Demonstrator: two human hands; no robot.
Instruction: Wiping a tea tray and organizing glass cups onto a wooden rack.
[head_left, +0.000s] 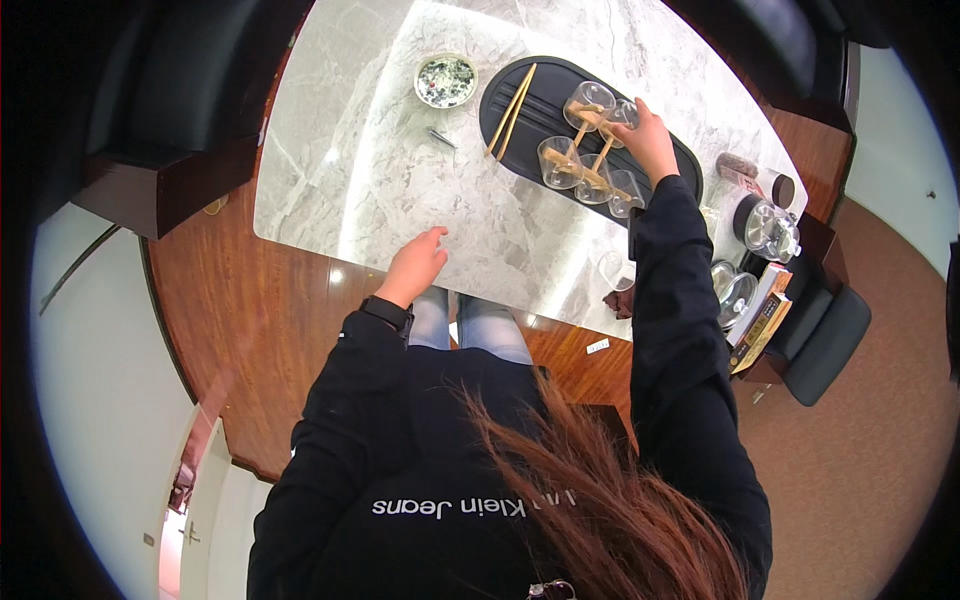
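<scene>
My right hand (651, 144) reaches over a black oval tray (555, 70), thumb and fingers around a clear glass cup (624, 118) at the back of a wooden cup rack (582, 133). Several other clear cups, among them a front-left cup (559, 166), sit on the same rack. At the tray's left end lies a pair of wooden chopsticks (513, 112). My left hand (417, 261) hovers by the table's near edge, holding nothing, fingers loosely bent and apart. Left of the tray stand a bowl (446, 81) with dark and white contents and a small metal tool (440, 137).
The marble-patterned table (330, 180) carries a clear glass vessel (616, 271) and dark brown cloth (619, 304) near my right forearm. Farther right are a brown-lidded jar (781, 192), a glass teapot (772, 231), another glass pot (736, 295) and boxes (761, 330) bearing writing.
</scene>
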